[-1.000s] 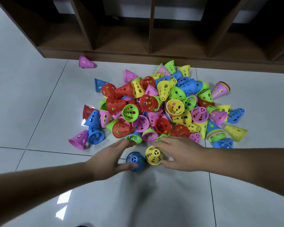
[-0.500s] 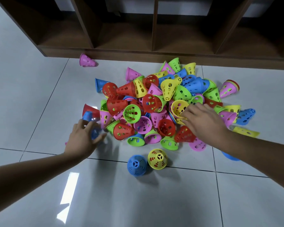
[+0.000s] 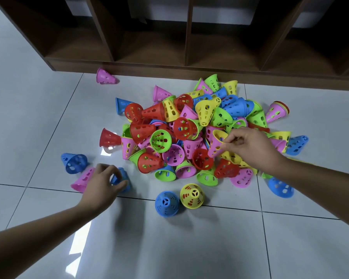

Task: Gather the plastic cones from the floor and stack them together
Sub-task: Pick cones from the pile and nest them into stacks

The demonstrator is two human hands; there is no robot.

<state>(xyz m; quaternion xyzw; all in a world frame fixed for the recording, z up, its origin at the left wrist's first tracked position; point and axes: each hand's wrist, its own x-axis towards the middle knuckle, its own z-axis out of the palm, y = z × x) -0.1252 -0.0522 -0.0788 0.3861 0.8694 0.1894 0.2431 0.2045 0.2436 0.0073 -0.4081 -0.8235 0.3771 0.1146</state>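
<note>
I observed one heap [image 3: 199, 129] of perforated plastic cones on a glossy grey tiled floor [image 3: 38, 117], in five colours: red, yellow, green, blue and pink. The heap was too tangled for a full count; I could tell only that it ran to several dozen. All cones were of one pattern: tapered, thin-walled, open at the wide end, pierced with oblong slots, the narrow end closed by a small spoked disc. Two cones stood upright, narrow end up, apart from the heap on its near side: a blue cone [image 3: 166, 203] and a yellow cone [image 3: 191, 196], just beside each other. One stray pink cone [image 3: 105, 77] lay on its side near the base of a dark wooden shelf unit [image 3: 149, 47], well apart from the rest. On the heap's left edge I counted three loose cones: a blue one [image 3: 74, 163] on its side, a pink one [image 3: 84, 180] partly under my left hand [image 3: 103, 184], and a second blue one [image 3: 122, 178]. My left hand was curled around that second blue one, fingers closed on it at floor level. My right hand [image 3: 248, 146] was pinching the rim of a yellow cone [image 3: 218, 142] with a pink one nested outside it, at the heap's right centre. Four shelf compartments were visible.
</note>
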